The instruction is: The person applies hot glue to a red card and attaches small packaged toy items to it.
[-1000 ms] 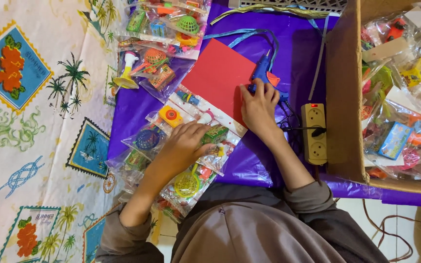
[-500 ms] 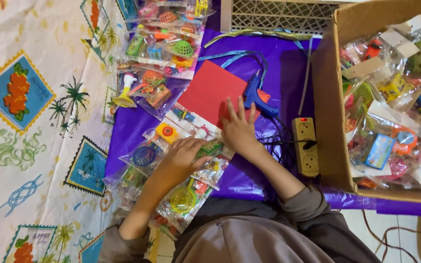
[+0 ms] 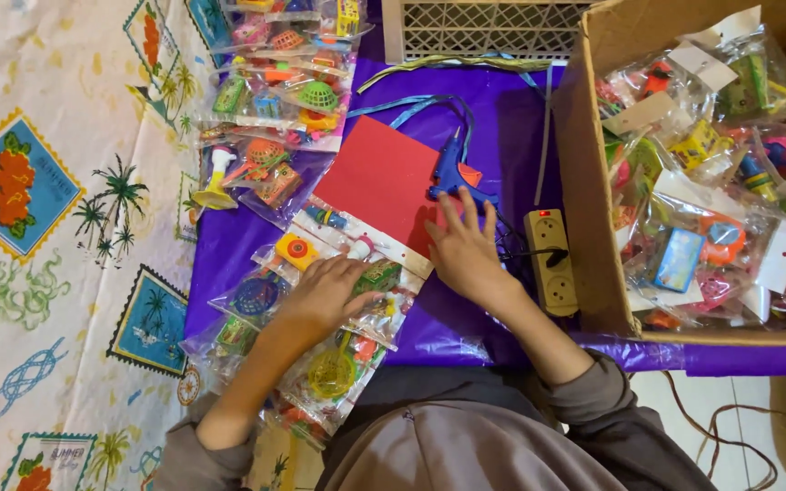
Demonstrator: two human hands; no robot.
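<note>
Slid nearer since before: right hand (image 3: 466,259), spread flat on red card (image 3: 379,182); left hand (image 3: 325,291) flat on toy packet (image 3: 320,355), long axis near-left to far-right, on purple-covered worktop (image 3: 502,136).

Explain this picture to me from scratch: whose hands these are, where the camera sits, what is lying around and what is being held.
There is no machine here. A camera worn on a person's head looks down at their own bare hands. The left hand presses flat on a clear toy packet; the right hand rests open on a red card, gripping nothing. Beside it lie a blue glue gun and a power strip, all on a purple sheet. A cardboard box on the right holds more packets.
</note>
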